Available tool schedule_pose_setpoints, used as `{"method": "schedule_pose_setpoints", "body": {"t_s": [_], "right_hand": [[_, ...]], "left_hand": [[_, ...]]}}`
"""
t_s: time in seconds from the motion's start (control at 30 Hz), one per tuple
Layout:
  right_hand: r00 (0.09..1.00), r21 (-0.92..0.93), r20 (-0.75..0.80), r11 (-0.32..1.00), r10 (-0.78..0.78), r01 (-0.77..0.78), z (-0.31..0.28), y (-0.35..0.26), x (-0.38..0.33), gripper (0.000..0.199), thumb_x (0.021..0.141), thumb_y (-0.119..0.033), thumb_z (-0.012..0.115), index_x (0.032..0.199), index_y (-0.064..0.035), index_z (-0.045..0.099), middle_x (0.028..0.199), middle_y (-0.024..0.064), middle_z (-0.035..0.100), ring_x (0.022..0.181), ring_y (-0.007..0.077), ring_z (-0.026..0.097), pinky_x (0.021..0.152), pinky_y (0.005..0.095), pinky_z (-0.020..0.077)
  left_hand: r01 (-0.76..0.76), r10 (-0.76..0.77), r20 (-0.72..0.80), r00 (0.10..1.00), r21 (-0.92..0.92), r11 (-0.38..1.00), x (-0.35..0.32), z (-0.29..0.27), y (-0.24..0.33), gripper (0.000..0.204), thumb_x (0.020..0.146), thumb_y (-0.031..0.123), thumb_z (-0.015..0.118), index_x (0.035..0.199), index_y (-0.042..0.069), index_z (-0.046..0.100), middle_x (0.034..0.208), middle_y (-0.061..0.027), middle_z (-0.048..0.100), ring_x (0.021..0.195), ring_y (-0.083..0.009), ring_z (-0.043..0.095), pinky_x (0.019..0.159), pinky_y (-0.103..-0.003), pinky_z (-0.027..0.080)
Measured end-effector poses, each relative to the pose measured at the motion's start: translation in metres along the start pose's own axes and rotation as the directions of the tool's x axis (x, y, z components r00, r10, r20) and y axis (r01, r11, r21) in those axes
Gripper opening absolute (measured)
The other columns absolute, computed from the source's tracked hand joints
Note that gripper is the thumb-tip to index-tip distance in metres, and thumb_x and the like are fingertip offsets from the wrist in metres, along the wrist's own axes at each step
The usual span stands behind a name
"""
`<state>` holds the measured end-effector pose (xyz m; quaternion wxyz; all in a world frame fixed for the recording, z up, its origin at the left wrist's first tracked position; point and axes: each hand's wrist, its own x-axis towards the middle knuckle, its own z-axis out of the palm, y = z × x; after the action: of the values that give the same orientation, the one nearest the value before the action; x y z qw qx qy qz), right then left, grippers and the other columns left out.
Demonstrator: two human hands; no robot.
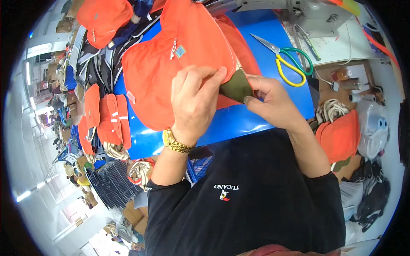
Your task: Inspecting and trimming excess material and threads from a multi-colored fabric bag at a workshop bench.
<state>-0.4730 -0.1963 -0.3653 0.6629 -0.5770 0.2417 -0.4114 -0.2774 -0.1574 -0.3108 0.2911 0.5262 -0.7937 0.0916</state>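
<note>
A large orange fabric piece (149,81) lies over the blue work surface, with a small tag and a twisted cord on it. My left hand (195,96), with a gold watch at its wrist, pinches the orange cloth at its right edge. A dark olive-green fabric corner (236,87) shows between my hands beside that edge. My right hand (271,100) has thumb and fingers closed on the green corner's right end. Scissors (290,64) with one yellow and one green handle lie to the right of the cloth, apart from both hands.
The blue board (282,104) spreads under the cloth. A sewing machine's pale body (316,17) stands at the far right, near tweezers (307,40). Folded orange pieces (113,119) lie at the left; more orange cloth (339,134) sits at the right.
</note>
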Motion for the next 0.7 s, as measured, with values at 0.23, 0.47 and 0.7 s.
{"method": "schedule_pose_setpoints", "body": {"t_s": [0.23, 0.47, 0.7], "right_hand": [[0.966, 0.149, 0.094, 0.956, 0.241, -0.252, -0.004, -0.013, 0.017, 0.011, 0.101, -0.010, 0.066, 0.102, 0.0011, 0.065, 0.086, -0.0035, 0.062, 0.078, 0.0026, 0.053, 0.065, 0.0230, 0.0466], [0.989, -0.107, 0.091, 0.989, 0.113, -0.103, -0.010, -0.013, 0.019, 0.020, 0.102, -0.017, 0.064, 0.103, 0.0029, 0.067, 0.073, 0.0064, 0.057, 0.071, 0.0083, 0.050, 0.063, 0.0314, 0.0454], [0.979, -0.061, 0.039, 0.979, 0.199, -0.197, -0.010, -0.008, 0.015, 0.019, 0.101, -0.015, 0.065, 0.095, 0.0030, 0.065, 0.071, 0.0045, 0.055, 0.068, 0.0079, 0.046, 0.060, 0.0301, 0.0421]], "left_hand": [[0.014, -0.012, 0.028, 1.000, -0.047, 0.999, 0.013, 0.003, 0.004, 0.040, 0.073, -0.002, 0.077, 0.112, 0.007, 0.077, 0.103, -0.0090, 0.069, 0.096, -0.0277, 0.065, 0.087, -0.040, 0.052], [0.026, -0.027, -0.014, 1.000, -0.072, 0.997, 0.008, -0.009, -0.006, 0.034, 0.077, 0.000, 0.080, 0.110, 0.006, 0.079, 0.096, -0.0072, 0.068, 0.087, -0.0250, 0.063, 0.077, -0.036, 0.050], [0.021, -0.021, 0.009, 1.000, -0.072, 0.997, 0.014, -0.011, -0.003, 0.035, 0.076, 0.001, 0.081, 0.110, 0.006, 0.079, 0.096, -0.0070, 0.068, 0.088, -0.0258, 0.063, 0.076, -0.037, 0.050]]}}
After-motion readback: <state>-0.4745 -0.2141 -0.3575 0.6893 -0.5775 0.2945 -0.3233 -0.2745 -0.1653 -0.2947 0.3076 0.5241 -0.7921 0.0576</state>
